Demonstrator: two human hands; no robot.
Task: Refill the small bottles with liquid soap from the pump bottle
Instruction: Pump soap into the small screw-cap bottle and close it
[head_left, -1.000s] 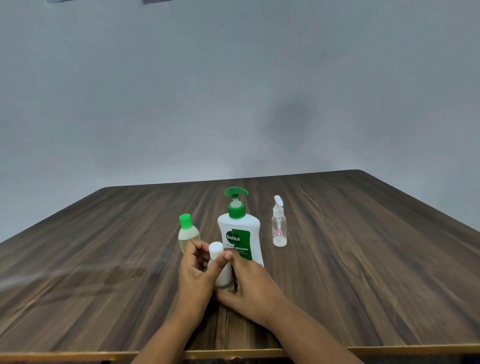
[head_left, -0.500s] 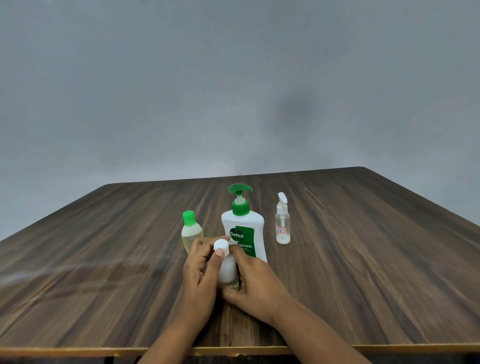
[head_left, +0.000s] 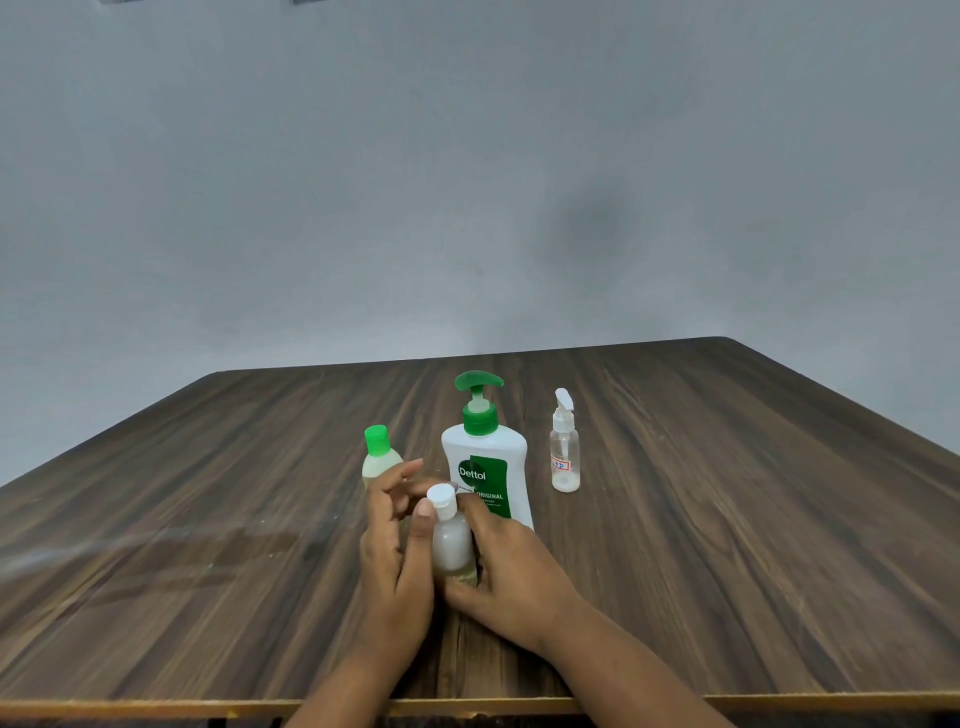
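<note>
Gripping the small white-capped bottle (head_left: 453, 545) round its body, the right hand (head_left: 511, 577) steadies it on the table (head_left: 727, 545); the left hand (head_left: 392, 561) pinches it at the cap. Just behind stands the pump bottle (head_left: 485, 467), between a green-capped bottle (head_left: 379, 457) and a clear spray bottle (head_left: 564, 452).

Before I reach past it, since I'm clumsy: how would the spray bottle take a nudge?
The spray bottle is tall and narrow, so it would probably tip easily. Only a little liquid shows at its bottom, so it is likely very light.
</note>
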